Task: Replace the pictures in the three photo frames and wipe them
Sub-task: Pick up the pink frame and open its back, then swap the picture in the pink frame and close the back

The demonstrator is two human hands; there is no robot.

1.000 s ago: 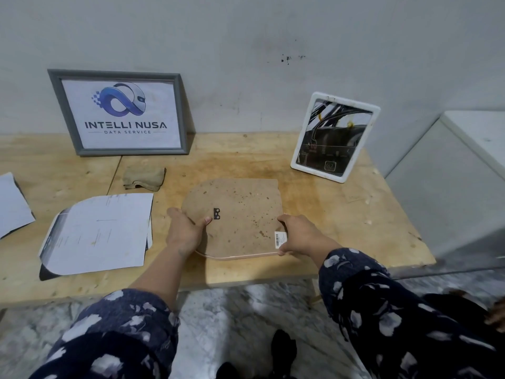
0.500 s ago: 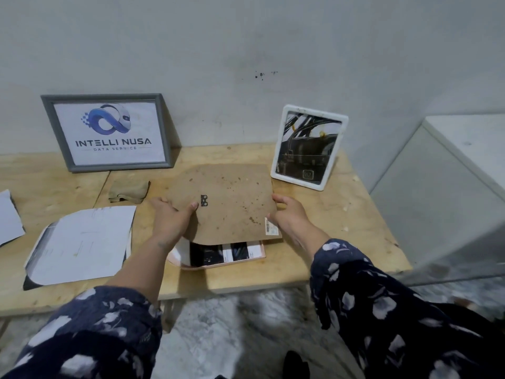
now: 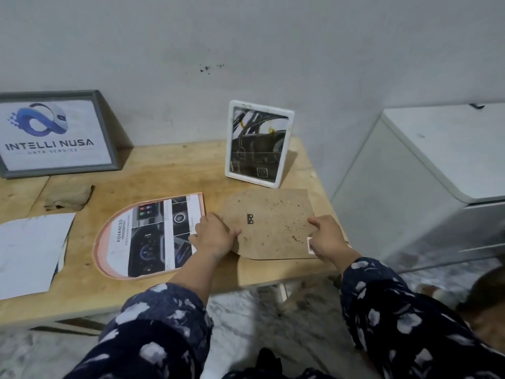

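Observation:
A brown arched backing board (image 3: 273, 222) lies flat on the wooden table (image 3: 169, 176), in front of the white frame. My left hand (image 3: 214, 236) grips its left edge and my right hand (image 3: 325, 236) grips its right edge near a barcode sticker. To the left lies a pink arched frame (image 3: 149, 236), face down, with a dashboard picture showing inside it. A grey frame (image 3: 54, 134) with a logo print leans on the wall at the back left. A white frame (image 3: 258, 143) with a dark car-interior picture stands at the back right.
A folded beige cloth (image 3: 69, 198) lies behind the pink frame. White paper sheets (image 3: 30, 253) cover the table's left part. A white cabinet (image 3: 437, 165) stands close to the table's right end. The table's front edge runs just under my wrists.
The backing board was lifted off the pink frame and carried to the right, then laid on the table. The picture inside the pink frame is now uncovered. The view shifted right.

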